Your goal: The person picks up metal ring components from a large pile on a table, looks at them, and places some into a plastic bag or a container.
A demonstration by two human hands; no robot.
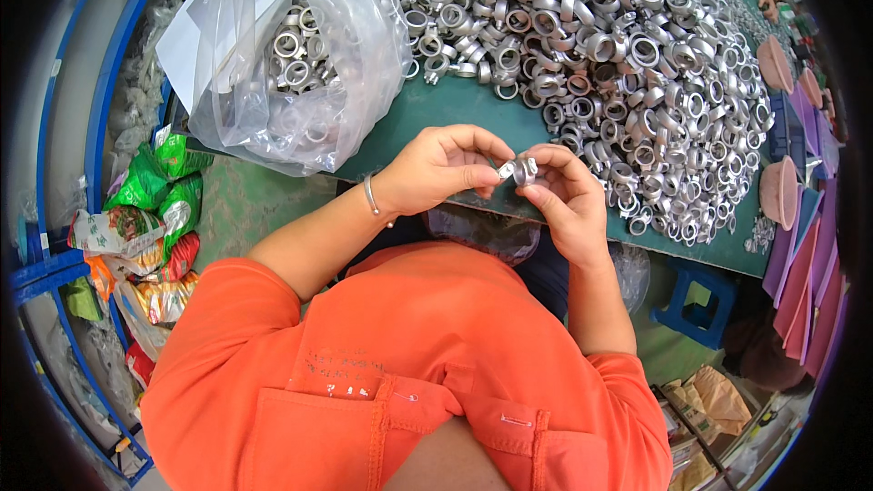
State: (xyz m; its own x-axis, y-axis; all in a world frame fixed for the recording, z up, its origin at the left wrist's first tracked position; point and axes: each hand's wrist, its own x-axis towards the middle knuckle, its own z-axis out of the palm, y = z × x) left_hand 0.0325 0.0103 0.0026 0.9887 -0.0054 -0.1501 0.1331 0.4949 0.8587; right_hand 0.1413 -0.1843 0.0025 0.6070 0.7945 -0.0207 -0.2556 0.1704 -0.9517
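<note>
Just past the near edge of the green table (436, 123), both hands meet over one small silver metal ring with a lug (525, 172). My right hand (573, 205) pinches the ring between thumb and fingers. From the other side, my left hand (441, 164) grips its lug end with thumb and forefinger; whether that end is a separate piece I cannot tell. A large heap of similar metal rings (627, 55) covers the table beyond and to the right. At the far left, a clear plastic bag (364, 82) contains more rings and lies partly over a white sheet (218, 27).
Blue shelving (105, 82) stands along the left, with colourful packets (136, 232) beside it. A blue plastic stool (698, 305) is under the table's right side. Pink trays (778, 191) and purple and pink sheets (809, 264) line the far right.
</note>
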